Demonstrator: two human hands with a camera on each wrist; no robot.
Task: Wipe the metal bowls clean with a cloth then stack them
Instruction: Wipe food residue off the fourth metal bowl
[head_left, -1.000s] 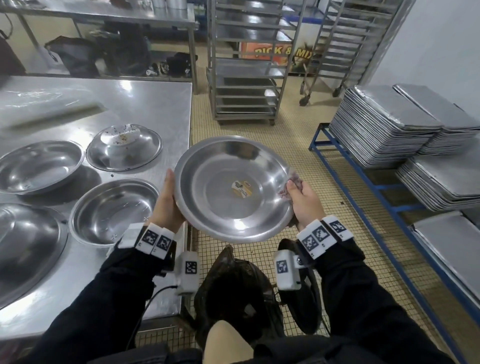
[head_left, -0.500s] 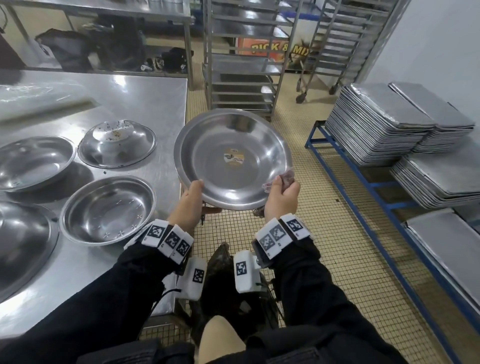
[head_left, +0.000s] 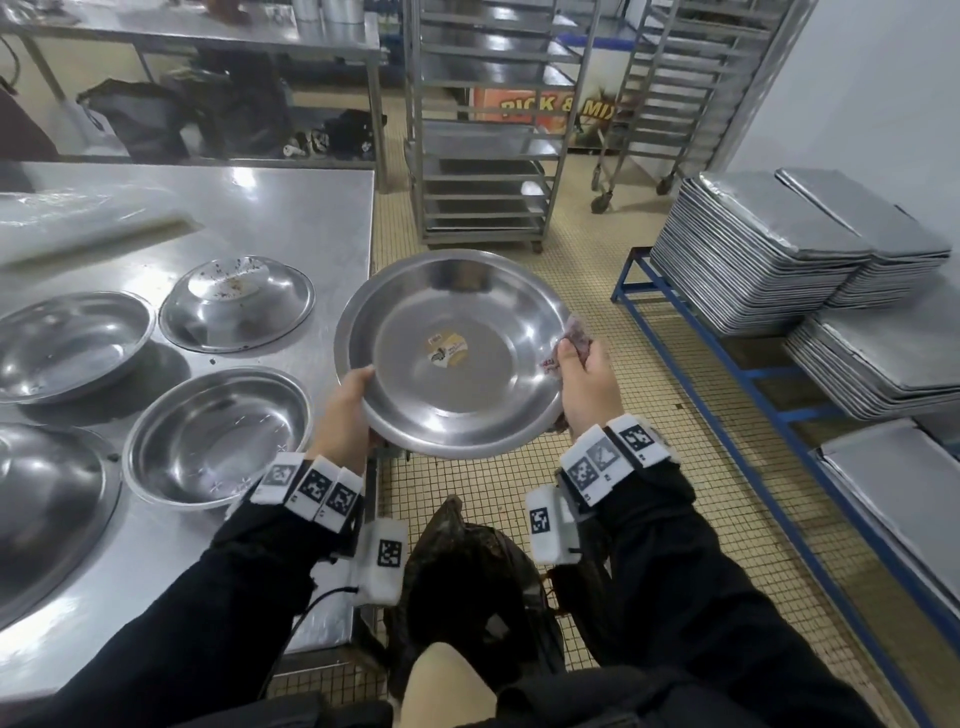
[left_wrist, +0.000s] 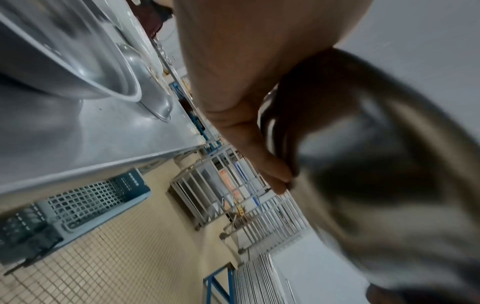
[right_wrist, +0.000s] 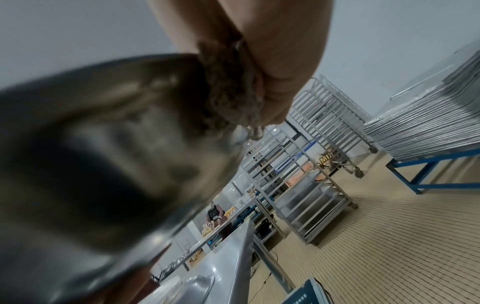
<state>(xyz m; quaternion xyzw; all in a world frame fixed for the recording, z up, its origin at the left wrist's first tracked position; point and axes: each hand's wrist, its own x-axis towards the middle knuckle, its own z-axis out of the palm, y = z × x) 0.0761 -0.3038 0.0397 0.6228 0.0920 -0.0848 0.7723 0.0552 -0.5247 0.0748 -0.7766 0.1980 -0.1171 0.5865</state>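
I hold a round metal bowl (head_left: 467, 395) with a sticker (head_left: 447, 353) in its middle over the floor, just off the table's right edge, its inside tilted toward me. My left hand (head_left: 348, 410) grips its lower left rim, fingers (left_wrist: 272, 170) under the bowl's underside (left_wrist: 389, 185). My right hand (head_left: 587, 384) pinches a brownish cloth (head_left: 574, 338) over the right rim, thumb inside. In the right wrist view the cloth (right_wrist: 226, 92) lies pressed against the bowl's outer wall (right_wrist: 103, 154). On the table sit an upturned dirty bowl (head_left: 236, 304) and two upright bowls (head_left: 67, 345) (head_left: 218, 436).
The steel table (head_left: 291, 218) is to my left, with a large bowl (head_left: 47, 514) at its near left. Stacked trays (head_left: 753, 260) rest on a blue frame (head_left: 727, 358) at right. A wheeled rack (head_left: 483, 156) stands ahead. A dark bag (head_left: 467, 571) lies below my hands.
The right hand slid the cloth down the bowl's right rim, then back up. The left hand shifted along the lower left rim. The bowl swung away from me and partly back.
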